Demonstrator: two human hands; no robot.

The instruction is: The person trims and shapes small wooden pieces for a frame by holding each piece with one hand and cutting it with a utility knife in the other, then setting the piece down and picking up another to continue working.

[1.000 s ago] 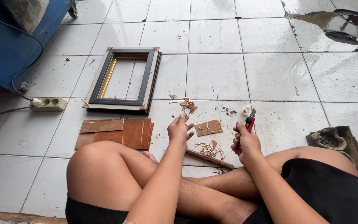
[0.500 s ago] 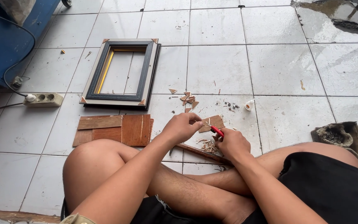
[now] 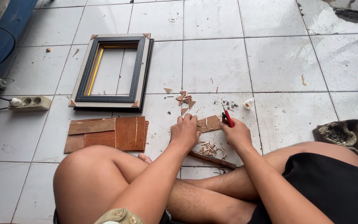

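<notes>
I sit cross-legged on white floor tiles. My left hand presses down on the left end of a small brown wooden piece lying on the floor. At the piece's right edge, my right hand grips a red-handled cutter with its tip on the wood. Wood shavings and a dark wooden strip lie just below the hands. Small cut wood triangles are scattered just beyond them.
A black-and-cream picture frame lies at the upper left, with brown wooden boards stacked below it. A power strip and cable sit at the far left beside a blue object. A dirty rag lies at right.
Both hands have come down from a raised position onto the small wooden piece. The cutter, earlier held up off the floor, now rests against the piece's right edge.
</notes>
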